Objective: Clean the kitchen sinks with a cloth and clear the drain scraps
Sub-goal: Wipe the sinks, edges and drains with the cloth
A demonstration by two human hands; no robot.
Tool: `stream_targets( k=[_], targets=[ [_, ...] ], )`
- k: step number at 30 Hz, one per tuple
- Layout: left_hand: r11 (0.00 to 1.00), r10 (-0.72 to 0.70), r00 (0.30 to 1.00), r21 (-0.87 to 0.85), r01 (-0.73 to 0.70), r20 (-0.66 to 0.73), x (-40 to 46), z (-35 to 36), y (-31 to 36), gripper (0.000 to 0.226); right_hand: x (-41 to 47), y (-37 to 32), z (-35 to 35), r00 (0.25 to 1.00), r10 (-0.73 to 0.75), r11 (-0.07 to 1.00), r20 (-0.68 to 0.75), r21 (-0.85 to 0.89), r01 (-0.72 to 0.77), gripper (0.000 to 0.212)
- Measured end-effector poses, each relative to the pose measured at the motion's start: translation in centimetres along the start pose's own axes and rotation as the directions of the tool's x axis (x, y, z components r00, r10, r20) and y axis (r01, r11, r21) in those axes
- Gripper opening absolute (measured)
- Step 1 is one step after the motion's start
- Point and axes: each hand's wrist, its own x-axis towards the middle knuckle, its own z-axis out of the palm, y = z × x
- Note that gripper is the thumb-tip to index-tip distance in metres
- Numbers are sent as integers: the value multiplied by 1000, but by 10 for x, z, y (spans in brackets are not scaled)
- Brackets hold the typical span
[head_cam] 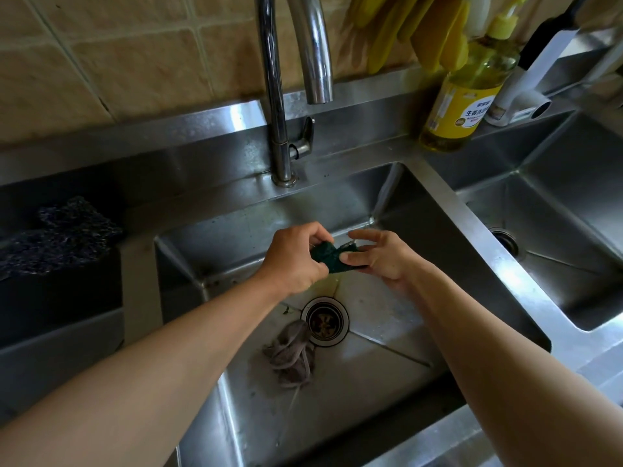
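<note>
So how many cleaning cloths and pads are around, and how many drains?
Green scouring pad, gripped by left hand and right hand: 1
Grey crumpled cloth in sink: 1
Dark knitted cloth on ledge: 1
Round metal drains: 2
Total: 5

dim daylight | glare on faucet (313,52) | edges warped, soft

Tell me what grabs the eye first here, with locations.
Dead centre, both hands hold a dark green scouring pad over the left sink: left hand and right hand each pinch an end. Below them a crumpled grey cloth lies on the basin floor beside the drain strainer. A yellow dish soap bottle stands on the back ledge, right of the faucet.
</note>
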Motion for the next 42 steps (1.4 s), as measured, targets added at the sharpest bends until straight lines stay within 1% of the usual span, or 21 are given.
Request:
stream_targets(
  k=[1,3,4,6,9,10,12,15,18,19,20,22,25,29,37,39,41,42],
  targets=[
    [1000,5,1000,-7,-5,-9,0,-1,0,36,0,-1,-1,999,10,999,36,-36,-8,38],
    [999,3,1000,-36,-3,-17,2,-2,-1,36,0,-1,-1,997,-9,991,83,-134,20,30],
    [999,-1,1000,-51,1,-13,3,-3,-2,36,0,-1,-1,996,-27,987,84,-157,40,26],
    [995,-29,1000,-93,29,3,3,-4,-4,39,1,0,-1,997,-58,987,41,-148,64,21],
    [980,-78,997,-182,79,17,0,-3,-6,48,2,-1,-1,994,-107,986,-38,-136,101,20],
    [982,-78,997,-174,79,15,-1,-3,-6,51,2,-1,0,991,-119,983,-61,-146,109,19],
    [994,-62,998,-90,60,-13,-1,-1,-4,53,2,-1,4,987,-137,979,-81,-164,123,16],
    [999,-35,998,18,36,-59,1,0,1,45,0,0,7,986,-151,974,-74,-181,136,14],
    [997,-13,998,71,18,-67,5,-1,2,31,-1,0,8,985,-151,973,-82,-190,133,10],
    [997,-8,998,74,14,-70,5,0,2,27,-1,0,9,985,-147,975,-85,-183,130,4],
    [997,-4,997,75,10,-78,6,0,1,25,-1,0,10,985,-146,976,-92,-178,128,5],
    [997,0,995,81,8,-97,6,2,0,22,1,0,12,983,-141,977,-121,-175,118,17],
    [996,-9,992,91,20,-126,7,5,-3,19,5,3,17,975,-141,975,-170,-195,107,23],
    [993,-14,988,116,32,-152,9,7,-6,18,9,6,23,962,-145,976,-232,-194,100,19],
    [993,-38,980,99,58,-194,14,15,-11,21,17,12,23,947,-142,973,-288,-214,81,17],
    [994,-55,982,79,70,-180,14,17,-13,20,19,14,22,951,-126,979,-283,-193,72,13],
    [994,-91,986,39,97,-140,15,18,-17,21,23,18,18,967,-99,985,-233,-159,62,12],
    [993,-114,987,7,116,-115,14,19,-20,26,24,21,16,975,-94,985,-201,-160,62,13]
  ],
)
